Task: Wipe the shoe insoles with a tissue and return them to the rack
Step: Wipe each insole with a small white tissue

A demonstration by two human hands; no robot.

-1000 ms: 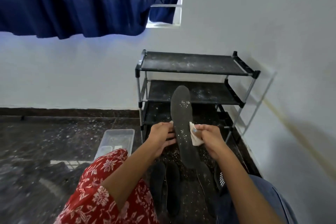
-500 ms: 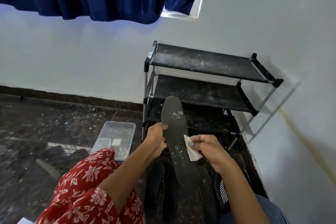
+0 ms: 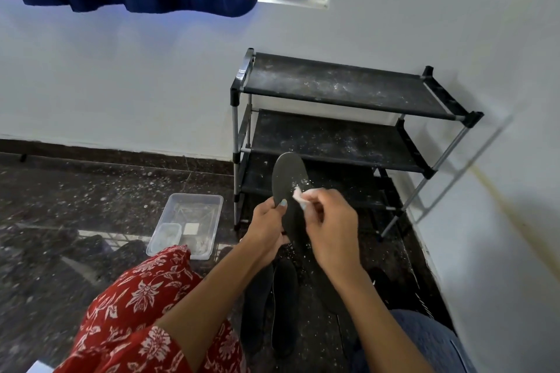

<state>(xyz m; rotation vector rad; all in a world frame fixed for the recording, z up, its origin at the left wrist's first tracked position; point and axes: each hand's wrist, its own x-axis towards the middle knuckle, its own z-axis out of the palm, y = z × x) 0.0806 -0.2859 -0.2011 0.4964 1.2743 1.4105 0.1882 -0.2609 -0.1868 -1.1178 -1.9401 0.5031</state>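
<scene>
Left hand [image 3: 266,222] holding a dark insole [image 3: 288,188] up in front of the black rack [image 3: 339,91], thumb on top, right hand [image 3: 331,227] fingers pinching a white tissue [image 3: 298,195] against it, more insoles [image 3: 283,306] on the floor below

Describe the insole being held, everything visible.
The insole is dark grey, flat and thin, foam-like by its look, with a rounded tip pointing up toward the rack. White specks dot its surface near the tissue. It is held off the floor, tilted. The left hand grips its left edge, thumb on the face; the right hand presses the tissue on it. Its lower end is hidden behind the hands.
</scene>
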